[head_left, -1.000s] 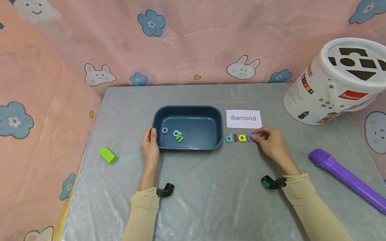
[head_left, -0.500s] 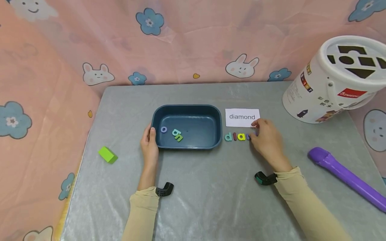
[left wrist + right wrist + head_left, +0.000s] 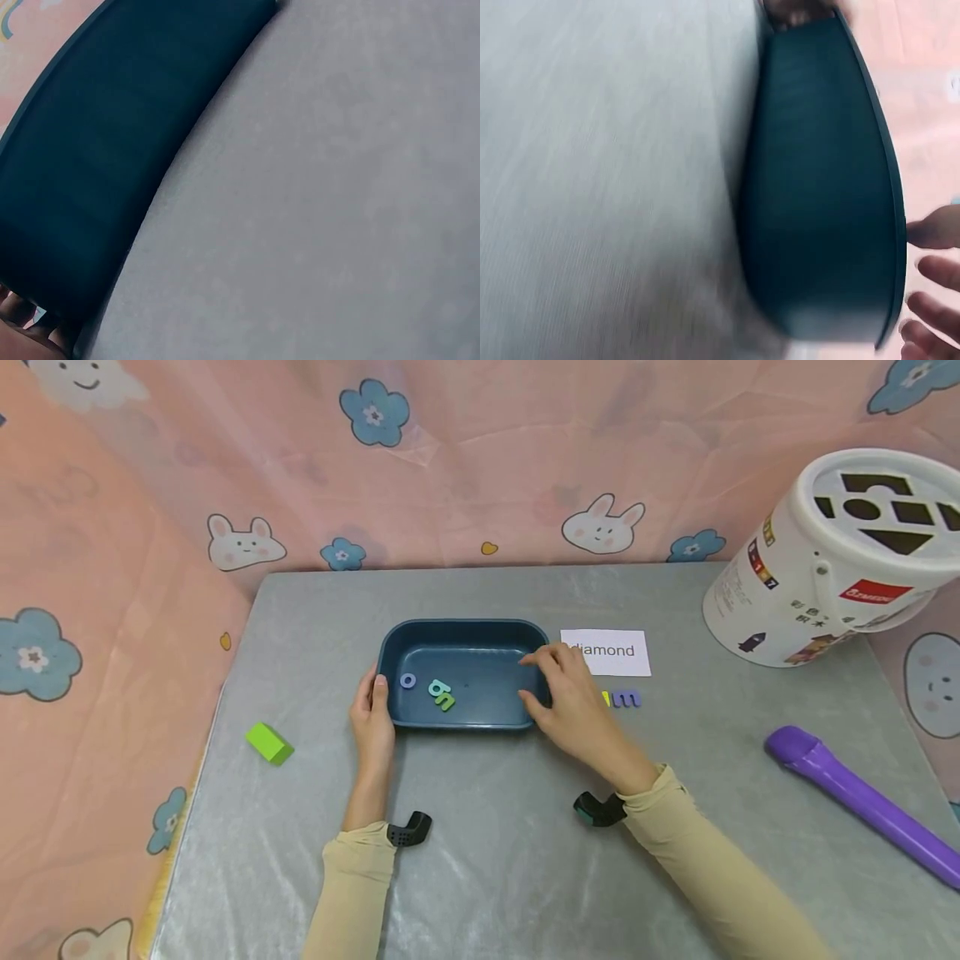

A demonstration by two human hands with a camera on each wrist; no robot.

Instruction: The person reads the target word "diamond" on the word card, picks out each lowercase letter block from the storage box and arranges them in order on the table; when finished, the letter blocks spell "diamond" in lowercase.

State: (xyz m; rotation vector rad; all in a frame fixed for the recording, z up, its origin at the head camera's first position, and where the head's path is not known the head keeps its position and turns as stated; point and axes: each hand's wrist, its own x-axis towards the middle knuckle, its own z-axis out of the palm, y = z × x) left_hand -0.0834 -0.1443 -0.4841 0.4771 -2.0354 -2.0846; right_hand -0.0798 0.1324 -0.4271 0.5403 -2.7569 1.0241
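Observation:
A dark blue rectangular tray [image 3: 465, 724] lies in front of me. My left hand [image 3: 372, 727] grips its left end, thumb at the rim; the left wrist view shows some of the fingers [image 3: 16, 309] at the tray's wall [image 3: 97, 157]. Inside lie a purple letter o [image 3: 407, 681], a teal letter [image 3: 438, 687] that may be a or q, and a green letter n [image 3: 445, 702]. My right hand [image 3: 573, 710] hovers over the tray's right end, fingers spread and holding nothing. It partly covers a letter row; a purple m [image 3: 626, 698] and a yellow sliver show.
A white card [image 3: 618, 653] reading "diamond" lies right of the tray, partly covered by my right hand. At the far right stands a white bucket [image 3: 810, 577] with a shape-hole lid. A purple stick-like thing [image 3: 862, 802] lies at right, a green block [image 3: 270, 743] at left.
My right hand has let go of the purple m at the end of the letter row and moved left to the tray's right end. The left hand and the tray stay put.

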